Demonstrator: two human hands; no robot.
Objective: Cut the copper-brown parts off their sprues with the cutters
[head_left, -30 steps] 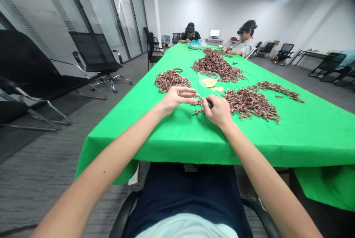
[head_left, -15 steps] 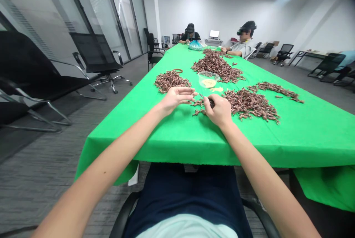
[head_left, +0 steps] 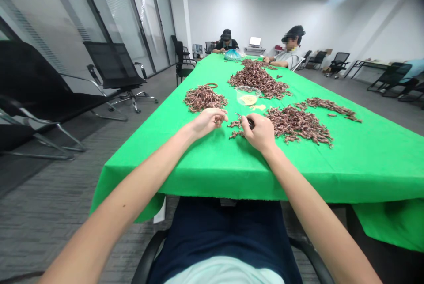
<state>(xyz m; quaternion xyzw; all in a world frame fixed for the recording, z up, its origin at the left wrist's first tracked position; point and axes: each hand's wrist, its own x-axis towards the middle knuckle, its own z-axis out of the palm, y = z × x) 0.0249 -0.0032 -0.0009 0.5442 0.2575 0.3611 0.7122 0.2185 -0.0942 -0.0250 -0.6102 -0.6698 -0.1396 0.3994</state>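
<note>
My left hand (head_left: 207, 123) hovers over the green cloth with its fingers curled in around a small brown knobbly piece (head_left: 219, 119), partly hidden by the fingers. My right hand (head_left: 261, 131) is closed on a small thin-tipped metal tool (head_left: 239, 115) with a dark handle; its exact kind is hard to make out. The tip points left, apart from my left hand. Right of that hand spreads a pile of brown knobbly pieces (head_left: 300, 125). Beyond my left hand lies a smaller pile (head_left: 204, 98). A clear plastic bowl (head_left: 243, 94) holds pale bits (head_left: 248, 99).
More pale bits (head_left: 258, 107) lie beside the bowl. A large brown heap (head_left: 260, 81) stretches up the green-covered table (head_left: 185, 160). Two people (head_left: 227, 43) sit farther along, near a blue bag (head_left: 232, 54). Black chairs (head_left: 114, 65) stand to the left.
My left hand has drawn a little left and down, away from the tool's tip. Its fingers went from stretched to curled. The right hand stays almost still.
</note>
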